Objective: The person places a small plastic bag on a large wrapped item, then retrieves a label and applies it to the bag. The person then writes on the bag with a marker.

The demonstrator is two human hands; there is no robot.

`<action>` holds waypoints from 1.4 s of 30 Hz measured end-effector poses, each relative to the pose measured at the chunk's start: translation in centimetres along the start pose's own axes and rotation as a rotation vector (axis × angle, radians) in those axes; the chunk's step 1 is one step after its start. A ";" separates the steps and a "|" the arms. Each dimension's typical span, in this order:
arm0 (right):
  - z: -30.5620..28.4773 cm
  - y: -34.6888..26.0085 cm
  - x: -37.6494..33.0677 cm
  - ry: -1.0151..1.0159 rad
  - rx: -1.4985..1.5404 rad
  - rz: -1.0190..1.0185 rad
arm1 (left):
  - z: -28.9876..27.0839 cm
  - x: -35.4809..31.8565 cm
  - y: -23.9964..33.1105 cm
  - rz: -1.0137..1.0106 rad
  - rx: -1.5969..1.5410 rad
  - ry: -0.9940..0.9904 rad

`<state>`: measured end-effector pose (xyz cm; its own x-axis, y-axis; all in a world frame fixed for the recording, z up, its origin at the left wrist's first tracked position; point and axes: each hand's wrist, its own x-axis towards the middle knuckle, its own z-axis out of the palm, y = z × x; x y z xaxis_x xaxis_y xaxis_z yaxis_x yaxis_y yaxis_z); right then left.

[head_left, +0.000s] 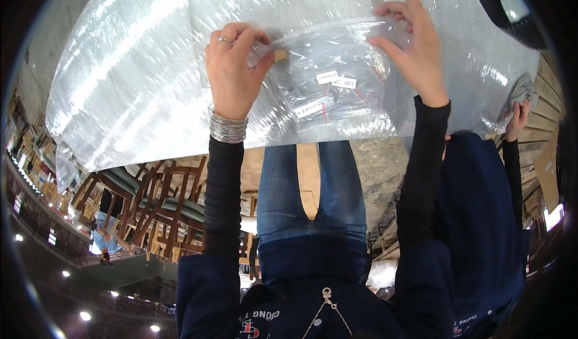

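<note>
A clear plastic bag (367, 107) lies flat before me, with several smaller packets and white labels (343, 82) showing through it. At its upper left corner is my left hand (232, 68), fingers curled and the thumb against a small tan piece (280, 55), perhaps tape. Whether the fingertips also pinch the bag's edge is hard to see. My right hand (415, 53) is over the bag's upper right side, fingers spread and thumb near the film, holding nothing. Both rest over a surface covered with shiny clear plastic sheeting (138, 68).
Close on my right stands a person in dark blue (481, 218), whose hand (518, 119) is by a grey crumpled cloth (525, 91). A black curved object (509, 14) lies at the far right. Wooden chairs (180, 206) stand beyond the table's left side.
</note>
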<state>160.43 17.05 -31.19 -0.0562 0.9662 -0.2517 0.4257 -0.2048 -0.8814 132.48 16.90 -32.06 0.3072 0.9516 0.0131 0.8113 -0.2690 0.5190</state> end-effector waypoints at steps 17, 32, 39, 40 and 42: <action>-1.3 3.2 -1.8 0.050 -0.297 -0.483 | -0.6 -1.6 -2.2 0.674 -0.033 -0.166; 1.1 -4.8 -4.5 0.073 -0.038 -0.255 | -0.5 -2.0 3.3 0.286 -0.097 -0.565; 5.5 -2.1 -5.0 -0.035 0.376 0.482 | 0.1 -2.8 3.9 0.252 -0.128 -0.432; 5.7 -2.0 -5.1 -0.007 0.347 0.520 | 0.2 -2.9 3.9 0.252 -0.128 -0.425; 5.8 -1.8 -5.2 0.004 0.309 0.507 | 0.3 -3.2 3.8 0.259 -0.124 -0.406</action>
<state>154.72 11.46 -30.64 0.0894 0.7365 -0.6705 0.1161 -0.6763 -0.7274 134.78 12.79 -30.39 0.6800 0.7141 -0.1662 0.6247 -0.4457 0.6411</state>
